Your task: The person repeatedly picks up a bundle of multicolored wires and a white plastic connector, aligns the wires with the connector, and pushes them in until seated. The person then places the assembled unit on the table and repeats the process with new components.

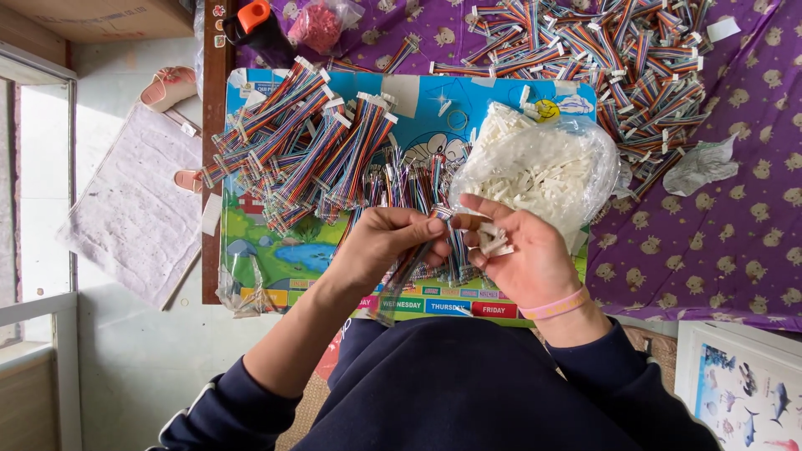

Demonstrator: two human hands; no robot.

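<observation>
Ribbon cable (pixel 415 259) pinched in left hand (pixel 386 242) grip; right hand (pixel 522 250) grip clenches white connectors (pixel 494 240) beside it

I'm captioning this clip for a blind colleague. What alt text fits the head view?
Seen from above, a person's left hand and right hand meet over a colourful mat, the left holding a rainbow ribbon cable, the right small white connectors. Behind lie a clear bag of white connectors and heaps of similar cables on a purple cloth.

Glossy plastic bag (pixel 551 167); matt cloth tablecloth (pixel 718 242).
</observation>
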